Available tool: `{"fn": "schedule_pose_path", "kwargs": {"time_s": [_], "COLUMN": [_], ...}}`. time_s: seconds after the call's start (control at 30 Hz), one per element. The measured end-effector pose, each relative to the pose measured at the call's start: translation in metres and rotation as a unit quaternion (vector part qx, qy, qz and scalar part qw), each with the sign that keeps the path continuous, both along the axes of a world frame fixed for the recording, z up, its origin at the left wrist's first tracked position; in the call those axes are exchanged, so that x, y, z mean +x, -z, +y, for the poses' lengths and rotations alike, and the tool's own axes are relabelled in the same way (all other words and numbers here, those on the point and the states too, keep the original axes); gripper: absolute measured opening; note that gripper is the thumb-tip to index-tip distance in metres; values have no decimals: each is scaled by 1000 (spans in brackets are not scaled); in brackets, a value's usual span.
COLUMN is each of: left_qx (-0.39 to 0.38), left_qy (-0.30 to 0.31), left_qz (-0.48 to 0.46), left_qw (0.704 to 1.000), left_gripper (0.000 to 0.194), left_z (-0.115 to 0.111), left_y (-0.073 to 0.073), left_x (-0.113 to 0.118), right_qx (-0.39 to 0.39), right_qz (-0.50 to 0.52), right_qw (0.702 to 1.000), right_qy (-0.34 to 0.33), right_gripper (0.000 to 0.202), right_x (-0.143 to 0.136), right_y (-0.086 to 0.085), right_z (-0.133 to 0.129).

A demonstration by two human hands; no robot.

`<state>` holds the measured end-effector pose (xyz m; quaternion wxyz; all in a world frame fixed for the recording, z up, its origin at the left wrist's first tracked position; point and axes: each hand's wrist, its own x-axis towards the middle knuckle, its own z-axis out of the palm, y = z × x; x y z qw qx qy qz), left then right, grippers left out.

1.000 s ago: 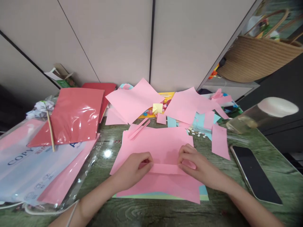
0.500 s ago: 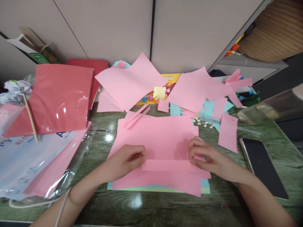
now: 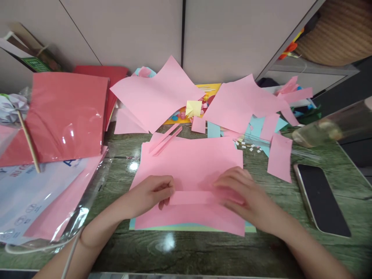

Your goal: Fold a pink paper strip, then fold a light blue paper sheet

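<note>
A narrow pink paper strip [image 3: 190, 197] lies across a stack of pink paper sheets [image 3: 192, 159] in front of me. My left hand [image 3: 158, 192] is closed, pinching the strip's left end between thumb and fingers. Over the strip's right part is my right hand [image 3: 240, 193], a little blurred, its thumb and fingers apart on either side of the strip. Blue and light green edges show under the stack. Two thin folded pink strips [image 3: 167, 141] rest at its upper left.
Red paper in clear plastic [image 3: 69, 116] and a stick [image 3: 29, 143] lie left. Large pink sheets [image 3: 158, 97], a yellow paper piece [image 3: 193, 108] and blue scraps [image 3: 213, 130] lie behind. A phone [image 3: 322, 199] and a clear plastic bottle-like object [image 3: 316, 130] are at right.
My right hand has moved left along the strip from its right end, and its fingers have spread. My left hand keeps its pinch. The whole view has shifted slightly.
</note>
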<state>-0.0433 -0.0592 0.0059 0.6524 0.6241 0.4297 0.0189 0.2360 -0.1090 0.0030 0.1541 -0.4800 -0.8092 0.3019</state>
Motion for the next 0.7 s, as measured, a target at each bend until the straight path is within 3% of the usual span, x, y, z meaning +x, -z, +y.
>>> {"fn": "schedule_pose_path", "kwargs": {"time_s": [0.1, 0.33, 0.5, 0.7], "left_qx": [-38, -56, -63, -146], "left_qy": [-11, -9, -15, -36], "left_qz": [-7, -1, -18, -85], "left_qw": [999, 998, 998, 985], "left_gripper": [25, 25, 26, 27], "left_z": [-1, -3, -4, -8], "left_y": [2, 2, 6, 13], "left_x": [1, 1, 3, 4], "right_qx": [-3, -34, -22, -37], "right_qz": [-17, -16, -1, 23], "right_qw": [999, 999, 998, 996], "right_qy": [-40, -23, -65, -82], "right_gripper": [37, 24, 33, 33], "right_x": [-11, -9, -18, -29], "right_y": [3, 7, 9, 17], "right_z": [-4, -1, -5, -15]}}
